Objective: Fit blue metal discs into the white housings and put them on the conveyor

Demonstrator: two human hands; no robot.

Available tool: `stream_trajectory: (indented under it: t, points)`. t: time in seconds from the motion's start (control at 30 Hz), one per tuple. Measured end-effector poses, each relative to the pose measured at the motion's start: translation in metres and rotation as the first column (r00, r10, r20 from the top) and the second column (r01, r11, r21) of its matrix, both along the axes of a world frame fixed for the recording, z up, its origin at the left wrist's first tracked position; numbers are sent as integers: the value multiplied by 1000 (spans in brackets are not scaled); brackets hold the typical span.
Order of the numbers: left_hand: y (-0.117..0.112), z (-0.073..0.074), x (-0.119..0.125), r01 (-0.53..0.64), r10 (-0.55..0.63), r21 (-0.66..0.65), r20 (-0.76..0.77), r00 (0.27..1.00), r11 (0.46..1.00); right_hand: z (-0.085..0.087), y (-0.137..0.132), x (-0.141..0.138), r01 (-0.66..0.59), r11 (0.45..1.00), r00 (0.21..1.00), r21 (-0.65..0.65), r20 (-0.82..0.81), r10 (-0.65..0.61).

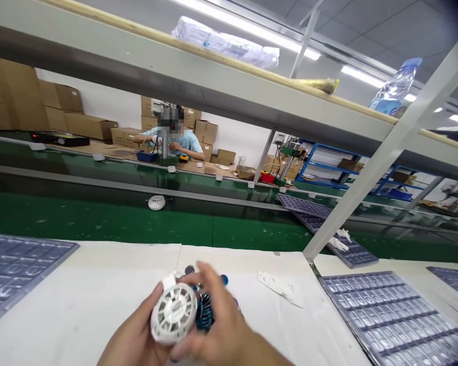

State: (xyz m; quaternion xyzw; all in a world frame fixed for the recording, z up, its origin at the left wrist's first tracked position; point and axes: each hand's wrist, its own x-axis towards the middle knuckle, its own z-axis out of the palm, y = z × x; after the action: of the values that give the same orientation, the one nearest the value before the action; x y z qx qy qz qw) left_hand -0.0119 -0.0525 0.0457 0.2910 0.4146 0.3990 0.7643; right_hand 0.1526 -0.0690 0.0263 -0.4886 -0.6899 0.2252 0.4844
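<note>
My left hand (pixel 137 330) is closed around a round white fan (pixel 174 312), which looks like a small portable one. Its slotted grille faces me, and a white tab sticks up from its top edge. From the right, my right hand (pixel 223 320) curls about the same fan, with a finger at the upper edge and the thumb by the lower edge; it is slightly blurred. Behind the right hand, partly hidden, lies a group of shiny blue round pieces (pixel 204 311) on the white work surface (pixel 99 290). A dark grey disc (pixel 190 269) lies just beyond the fan.
Another white fan (pixel 156 203) sits on the green conveyor belt (pixel 110 218). Clear plastic trays (pixel 400 315) lie right, with another tray (pixel 19 269) left. A slanted metal post (pixel 370 183) carries the overhead shelf (pixel 213 81). Across the belt, a person (pixel 189 142) works at a bench.
</note>
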Motion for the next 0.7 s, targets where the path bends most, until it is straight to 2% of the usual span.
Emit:
stream_trajectory:
  t: [0.07, 0.13, 0.2, 0.3, 0.43, 0.57, 0.63, 0.7]
  points:
    - [19, 2, 6, -61, 62, -1, 27, 998, 998, 3, 22, 27, 138, 981, 985, -136, 126, -121]
    - [33, -1, 10, -106, 106, -4, 50, 993, 994, 2, 36, 52, 259, 930, 939, -263, 295, -178]
    - [39, -6, 11, -83, 85, -20, 78, 993, 996, -3, 43, 66, 256, 903, 915, -344, 387, -112]
    - [37, -12, 8, 10, -6, -27, 134, 991, 1000, -11, 42, 69, 231, 879, 911, -417, 410, -45]
    - [31, -10, 7, 43, -41, -9, 160, 986, 999, -9, 35, 68, 198, 851, 924, -487, 383, 4]
    - [27, -6, 8, 79, -83, 41, 116, 990, 996, 7, 27, 74, 146, 852, 940, -502, 338, 38]
    - [26, -6, 8, 93, -100, 78, 88, 991, 993, 15, 20, 71, 91, 866, 971, -492, 235, 31]
    - [24, -7, 8, 114, -121, 99, 62, 991, 989, 20, 9, 62, -21, 886, 999, -462, 30, 39]
